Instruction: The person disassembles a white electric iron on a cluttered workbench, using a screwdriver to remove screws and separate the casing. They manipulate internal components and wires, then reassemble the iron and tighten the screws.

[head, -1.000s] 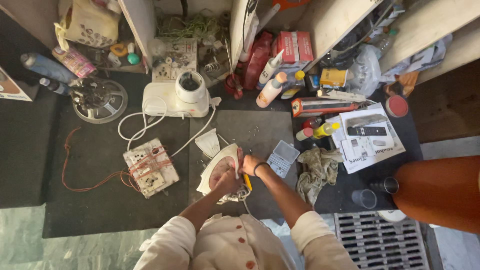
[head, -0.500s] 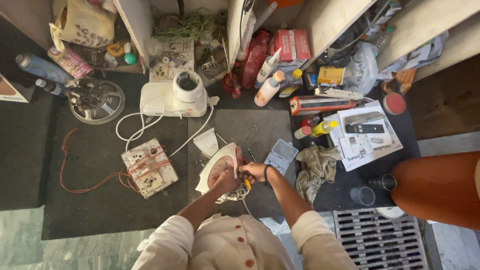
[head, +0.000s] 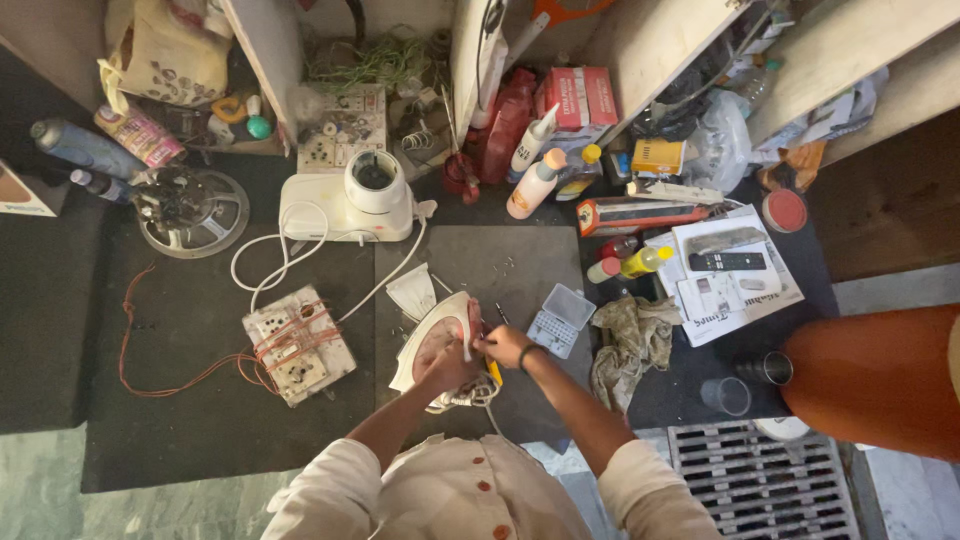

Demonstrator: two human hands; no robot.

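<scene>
A white clothes iron (head: pixel 432 336) lies tilted on its side on the dark mat, its pinkish underside facing me. My left hand (head: pixel 448 368) grips the rear of the iron. My right hand (head: pixel 503 346) is closed on a yellow-handled screwdriver (head: pixel 494 370), the tip end against the iron's edge. The iron's white cord (head: pixel 462 396) is coiled under both hands. A white plastic cover piece (head: pixel 412 291) rests just beyond the iron.
A small clear parts box (head: pixel 560 320) and a crumpled rag (head: pixel 630 340) lie to the right. A wired switchboard (head: pixel 298 343) sits left. A white mixer base (head: pixel 350 203), bottles, papers with a remote (head: pixel 728 262) and a floor grate (head: pixel 770 480) surround the mat.
My hands have stayed on the iron, with the right hand shifting slightly along its edge. The view has tilted a little.
</scene>
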